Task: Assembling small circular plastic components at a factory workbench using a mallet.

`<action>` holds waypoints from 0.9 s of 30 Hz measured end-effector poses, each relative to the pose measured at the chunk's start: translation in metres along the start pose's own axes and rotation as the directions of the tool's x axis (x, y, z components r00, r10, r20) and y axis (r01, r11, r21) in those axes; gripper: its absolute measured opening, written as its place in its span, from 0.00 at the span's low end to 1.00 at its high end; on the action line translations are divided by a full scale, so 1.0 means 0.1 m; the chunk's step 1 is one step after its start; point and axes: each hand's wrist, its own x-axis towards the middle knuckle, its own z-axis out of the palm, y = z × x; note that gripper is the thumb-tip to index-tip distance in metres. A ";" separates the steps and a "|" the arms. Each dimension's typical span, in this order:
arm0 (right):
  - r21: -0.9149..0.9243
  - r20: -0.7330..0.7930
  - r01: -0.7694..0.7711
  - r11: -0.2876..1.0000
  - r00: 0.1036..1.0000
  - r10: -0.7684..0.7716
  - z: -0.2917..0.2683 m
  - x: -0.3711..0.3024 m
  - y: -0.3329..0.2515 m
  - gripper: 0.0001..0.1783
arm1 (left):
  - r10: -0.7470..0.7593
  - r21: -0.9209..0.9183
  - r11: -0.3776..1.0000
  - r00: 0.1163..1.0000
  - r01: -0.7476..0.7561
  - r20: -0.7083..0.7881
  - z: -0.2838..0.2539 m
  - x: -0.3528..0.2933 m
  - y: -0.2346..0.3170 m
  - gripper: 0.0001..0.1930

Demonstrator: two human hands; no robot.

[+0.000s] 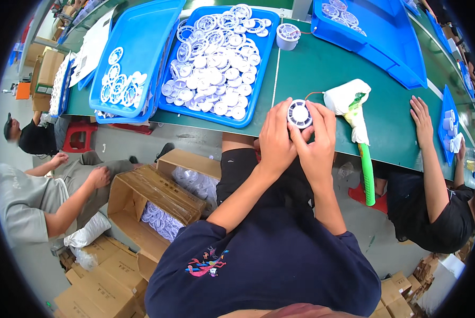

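Both my hands are closed on a small round white plastic part with a slotted, spoked face (299, 114) at the table's front edge. My left hand (276, 135) grips its left side, and my right hand (320, 132) wraps its right side, with the thumbs at its lower rim. A thin red wire runs from behind the part toward a mallet (366, 153). The mallet's head is wrapped in white plastic, and its bright green handle sticks out over the table edge. Farther back stands a similar white round housing (288, 37) with a red wire.
A blue tray (241, 123) heaped with white rings and discs lies left of my hands, beside another blue tray (138, 32). A blue bin (391, 40) is at back right. Cartons (187, 199) stand on the floor. People sit left and right; one person's hand (422, 119) rests on the green table.
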 end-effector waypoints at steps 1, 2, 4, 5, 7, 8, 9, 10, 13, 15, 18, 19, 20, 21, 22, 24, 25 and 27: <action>-0.003 0.017 -0.009 1.000 1.000 0.009 -0.02 0.01 -0.02 0.28 | -0.017 -0.019 1.000 1.000 0.017 0.003 0.00 0.00 0.02 0.37; -0.008 0.018 -0.005 1.000 1.000 0.006 -0.06 0.02 -0.03 0.28 | -0.017 -0.024 1.000 1.000 0.017 -0.001 -0.01 -0.01 0.03 0.37; -0.090 0.002 0.021 0.996 1.000 -0.021 -0.22 0.07 0.03 0.26 | -0.131 -0.086 0.987 0.990 0.136 0.054 -0.06 0.03 0.09 0.35; -0.196 -0.128 -0.027 0.980 0.992 0.002 -0.29 0.08 0.14 0.26 | -0.183 -0.104 0.976 0.980 0.190 0.075 -0.09 0.04 0.15 0.34; -0.461 -0.247 -0.085 0.883 0.968 -0.035 -0.52 0.15 0.38 0.29 | -0.166 -0.127 0.976 0.982 0.176 0.086 -0.07 0.11 0.18 0.33; -0.473 -0.210 -0.133 0.871 0.977 0.035 -0.63 0.12 0.58 0.30 | -0.148 -0.140 0.976 0.982 0.164 0.119 -0.06 0.13 0.18 0.33; -0.487 -0.174 -0.181 0.855 0.979 0.108 -0.71 0.08 0.73 0.31 | -0.163 -0.163 0.969 0.975 0.187 0.151 -0.02 0.16 0.17 0.32; -0.540 -0.066 -0.148 0.828 0.989 0.134 -0.78 0.09 0.74 0.34 | -0.161 -0.167 0.969 0.977 0.184 0.142 0.00 0.20 0.15 0.32; -0.602 -0.067 -0.159 0.783 0.986 0.150 -0.71 0.04 0.65 0.36 | -0.102 -0.166 0.977 0.976 0.135 0.191 0.02 0.26 0.09 0.32; -0.409 -0.058 -0.217 0.886 0.976 0.212 -0.78 0.15 0.72 0.36 | -0.113 -0.189 0.970 0.974 0.150 0.195 -0.02 0.27 0.03 0.31; -0.222 -0.045 -0.317 0.922 0.948 0.315 -0.95 0.14 0.56 0.29 | -0.091 -0.187 0.974 0.975 0.129 0.202 -0.01 0.26 -0.01 0.32; -0.094 -0.024 -0.399 0.912 0.917 0.399 -1.00 0.11 0.47 0.26 | -0.084 -0.179 0.977 0.977 0.120 0.197 0.01 0.26 -0.01 0.32; -0.019 -0.131 -0.290 0.957 0.949 0.285 -0.98 0.06 0.36 0.20 | -0.093 -0.181 0.975 0.977 0.128 0.194 0.03 0.28 0.00 0.32; 0.102 -0.090 -0.372 0.923 0.920 0.381 -1.07 -0.07 0.37 0.20 | -0.080 -0.186 0.976 0.979 0.116 0.190 0.04 0.31 0.05 0.32; 0.231 -0.039 -0.449 0.863 0.882 0.469 -1.07 -0.20 0.42 0.19 | -0.062 -0.180 0.979 0.980 0.097 0.188 0.02 0.33 0.05 0.32; -0.074 0.190 -0.412 0.908 0.888 0.418 -0.95 -0.20 0.36 0.21 | -0.076 -0.176 0.978 0.975 0.114 0.210 0.00 0.29 0.01 0.33; 0.015 0.167 -0.498 0.867 0.856 0.489 -0.93 -0.11 0.23 0.21 | -0.056 -0.163 0.983 0.980 0.088 0.192 -0.01 0.28 -0.02 0.34; 0.109 0.152 -0.500 0.859 0.863 0.482 -0.99 -0.11 0.19 0.22 | -0.030 -0.152 0.987 0.983 0.058 0.181 -0.01 0.28 -0.02 0.35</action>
